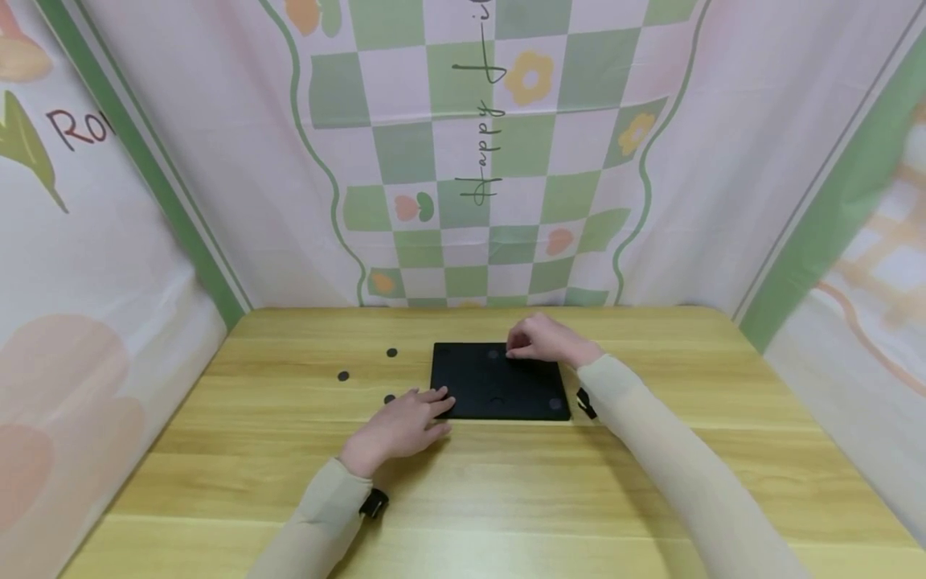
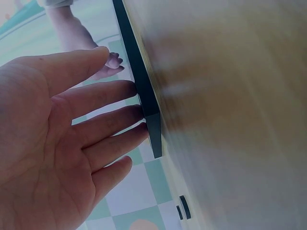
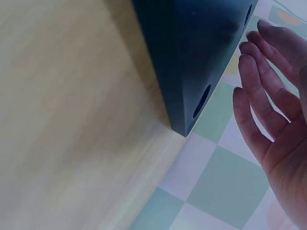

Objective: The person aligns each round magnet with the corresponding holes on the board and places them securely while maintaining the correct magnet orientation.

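Observation:
A thin black rectangular board point(image 1: 470, 378) lies flat on the table, with dark round spots on its face. My left hand point(image 1: 402, 424) rests its outstretched fingertips on the board's near left corner. In the left wrist view, several fingertips point(image 2: 132, 112) meet the board's edge point(image 2: 136, 67). My right hand point(image 1: 546, 339) hovers over the far right part of the board, beside a round spot point(image 1: 493, 354) at the far edge. Its fingers point(image 3: 261, 98) bend loosely in the right wrist view, thumb near the index finger, with nothing visible between them.
Three small dark discs lie left of the board: a far one point(image 1: 392, 352), a leftmost one point(image 1: 343, 375), and one point(image 1: 390, 399) partly behind the left hand. Patterned curtains point(image 1: 463, 161) enclose the wooden table point(image 1: 506, 498) at the back and sides.

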The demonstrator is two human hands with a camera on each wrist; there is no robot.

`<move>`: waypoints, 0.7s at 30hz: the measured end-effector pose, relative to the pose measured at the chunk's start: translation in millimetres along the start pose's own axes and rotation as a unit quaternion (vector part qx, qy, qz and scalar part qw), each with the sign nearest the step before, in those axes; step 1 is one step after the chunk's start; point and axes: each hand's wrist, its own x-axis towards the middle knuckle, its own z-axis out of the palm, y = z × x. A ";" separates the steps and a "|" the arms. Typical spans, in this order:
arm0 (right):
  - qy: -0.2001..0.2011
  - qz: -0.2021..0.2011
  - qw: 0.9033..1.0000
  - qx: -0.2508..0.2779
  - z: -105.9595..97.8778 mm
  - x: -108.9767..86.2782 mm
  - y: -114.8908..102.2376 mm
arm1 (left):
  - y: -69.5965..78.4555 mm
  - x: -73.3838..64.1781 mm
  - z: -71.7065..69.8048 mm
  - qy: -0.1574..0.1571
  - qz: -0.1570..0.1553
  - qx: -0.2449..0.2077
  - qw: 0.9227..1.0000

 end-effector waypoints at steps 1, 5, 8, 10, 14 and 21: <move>0.002 -0.001 1.000 0.001 -0.6 -1.1 0.0 | -0.2 0.0 0.0 0.000 0.000 0.000 1.000; 0.015 -0.014 1.000 -0.004 -2.9 -6.4 0.3 | -1.1 0.5 0.3 0.000 0.000 0.002 1.000; 0.024 -0.020 0.999 -0.012 -4.7 -10.8 -0.5 | -1.4 1.0 0.8 0.001 0.003 -0.001 1.000; 0.029 -0.021 0.999 -0.015 -6.1 -14.5 -1.9 | -1.4 1.0 0.9 0.001 0.004 -0.002 1.000; 0.039 -0.026 0.999 -0.018 -8.4 -22.5 -5.4 | -1.0 0.7 0.7 -0.001 0.003 -0.005 1.000; 0.044 -0.022 0.998 -0.027 -10.9 -36.5 -10.3 | -0.9 0.2 0.8 -0.001 -0.001 -0.006 1.000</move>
